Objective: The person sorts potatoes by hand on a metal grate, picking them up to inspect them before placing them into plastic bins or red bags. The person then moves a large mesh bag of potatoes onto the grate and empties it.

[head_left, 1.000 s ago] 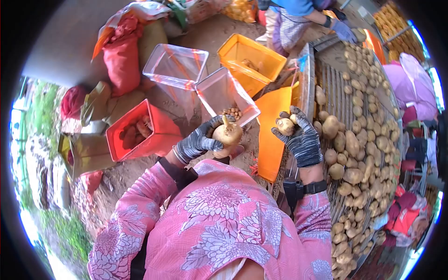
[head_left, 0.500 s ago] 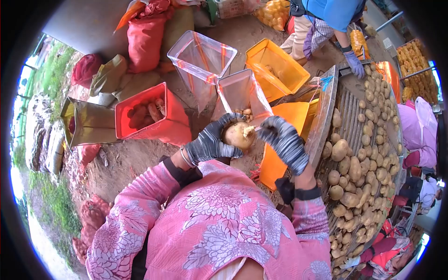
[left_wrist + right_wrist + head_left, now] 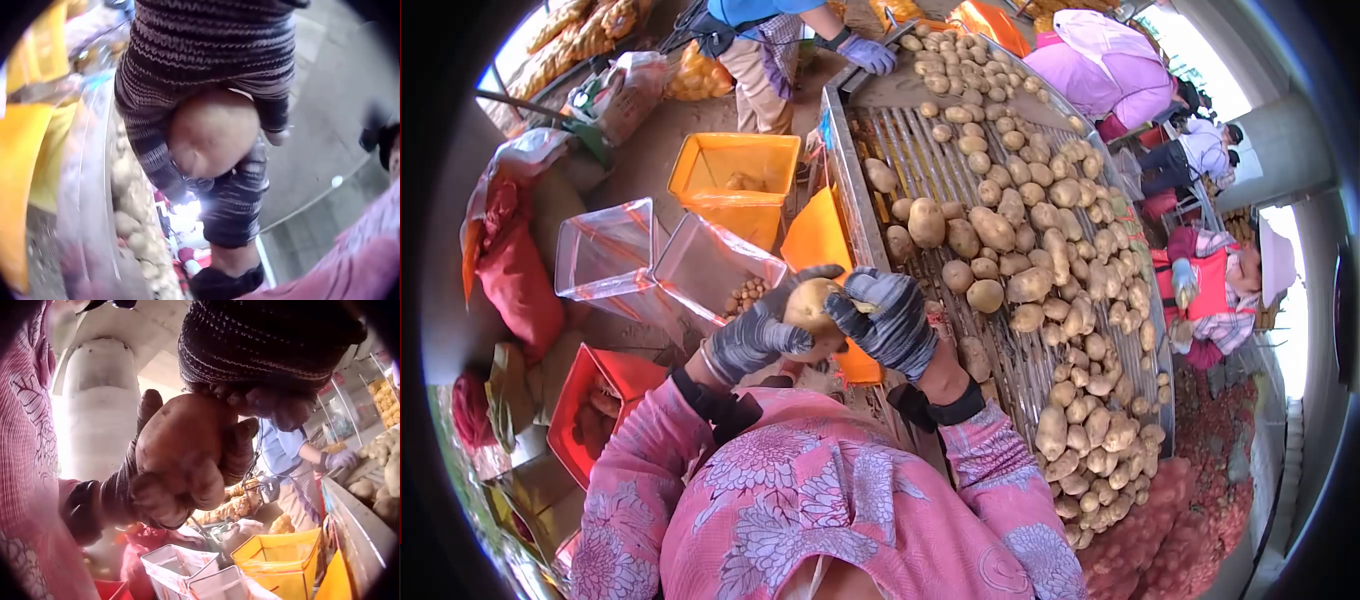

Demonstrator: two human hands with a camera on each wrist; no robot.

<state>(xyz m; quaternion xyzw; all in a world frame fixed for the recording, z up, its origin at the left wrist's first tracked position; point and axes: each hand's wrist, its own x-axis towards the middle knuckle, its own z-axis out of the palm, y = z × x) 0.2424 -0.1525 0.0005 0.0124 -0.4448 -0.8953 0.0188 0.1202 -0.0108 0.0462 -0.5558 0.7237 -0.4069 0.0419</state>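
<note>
Potato [image 3: 812, 308], large and knobbly, sits at chest height between a sorter's two gloved hands, just off the near edge of the slatted sorting table [image 3: 852, 190]. The left hand [image 3: 755, 335] cups it from below, fingers curled up round its bulk; the right hand [image 3: 892, 320] closes over its top end, fingertips pressing into the skin. The right wrist view shows a lumpy, earth-dusted tuber [image 3: 181, 456] that looks firm and fairly heavy for its size, unlikely to give under pressure though its skin could bruise or scuff. The striped knit gloves [image 3: 206, 44] should bite well on the dry, rough surface; a hold round the thick middle looks safest, since the knobs offer poor purchase. Below the hands stand clear plastic bins [image 3: 700, 265], a yellow crate [image 3: 735, 170] and a red crate [image 3: 590, 400]. More potatoes [image 3: 1020, 250] cover the table, where other workers [image 3: 770, 40] sort alongside.
</note>
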